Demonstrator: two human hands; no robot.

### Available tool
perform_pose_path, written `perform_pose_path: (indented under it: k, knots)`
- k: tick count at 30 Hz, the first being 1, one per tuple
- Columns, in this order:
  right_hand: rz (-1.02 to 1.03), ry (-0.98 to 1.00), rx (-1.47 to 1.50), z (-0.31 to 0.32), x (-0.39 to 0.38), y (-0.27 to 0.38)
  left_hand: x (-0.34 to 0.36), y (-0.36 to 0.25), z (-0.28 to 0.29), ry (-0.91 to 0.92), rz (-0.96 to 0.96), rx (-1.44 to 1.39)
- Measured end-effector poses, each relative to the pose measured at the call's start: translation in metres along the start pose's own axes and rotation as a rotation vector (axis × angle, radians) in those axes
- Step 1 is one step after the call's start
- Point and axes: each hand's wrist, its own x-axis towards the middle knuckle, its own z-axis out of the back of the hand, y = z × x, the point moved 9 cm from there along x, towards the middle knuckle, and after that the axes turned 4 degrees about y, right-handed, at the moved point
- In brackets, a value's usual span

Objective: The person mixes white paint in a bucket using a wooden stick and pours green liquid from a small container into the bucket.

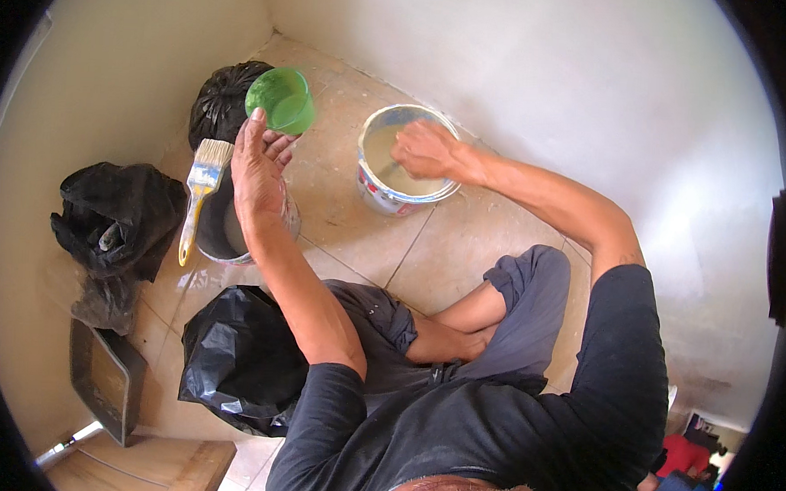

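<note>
My left hand (261,167) holds a green translucent plastic cup (295,112), thumb at its rim and fingers under it. The cup tilts so that its inside shows. My right hand (425,150) is closed in a fist over the mouth of a white bucket (393,202) of pale, cloudy liquid (381,150). A short grey piece shows under the fist; what it belongs to is hidden. Beside my left wrist, a flat paintbrush (203,187) with a yellow-tipped handle rests against a second, dark-mouthed bucket (210,230), partly covered by my forearm.
Black plastic bags stand around: a bunched one (220,105) by the wall, an open one (122,206) at left, another (242,353) by my leg. A dark paint tray (132,392) leans near a wooden board (156,462). Someone in red (684,455) shows at lower right.
</note>
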Motion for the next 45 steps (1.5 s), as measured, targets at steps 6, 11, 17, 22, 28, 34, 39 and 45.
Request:
perform_pose_path:
  k: [6, 11, 17, 22, 28, 34, 39, 45]
  knots:
    - [-0.078, -0.014, -0.112, -0.004, 0.006, -0.053, 0.001, -0.001, 0.010, 0.014, -0.005, -0.038]
    - [0.009, 0.039, -0.105, -0.009, -0.033, -0.031, -0.001, -0.006, 0.013, 0.008, -0.015, -0.050]
    - [0.083, 0.067, 0.033, 0.003, -0.011, 0.012, -0.003, -0.009, 0.015, 0.013, -0.030, -0.053]
    - [-0.037, -0.121, -0.057, -0.005, 0.013, -0.035, 0.000, -0.003, 0.015, -0.002, -0.010, -0.089]
    - [-0.048, 0.068, -0.126, -0.009, -0.020, -0.036, -0.018, -0.029, 0.050, -0.095, -0.082, -0.079]
    - [0.044, 0.148, 0.026, 0.001, -0.022, 0.011, -0.020, -0.032, 0.055, -0.071, -0.090, -0.069]
    - [-0.046, 0.010, -0.004, 0.004, 0.017, -0.015, -0.018, -0.030, 0.055, -0.048, -0.088, -0.071]
    - [-0.086, 0.125, -0.110, -0.010, -0.007, -0.044, -0.018, -0.029, 0.070, -0.080, -0.082, -0.061]
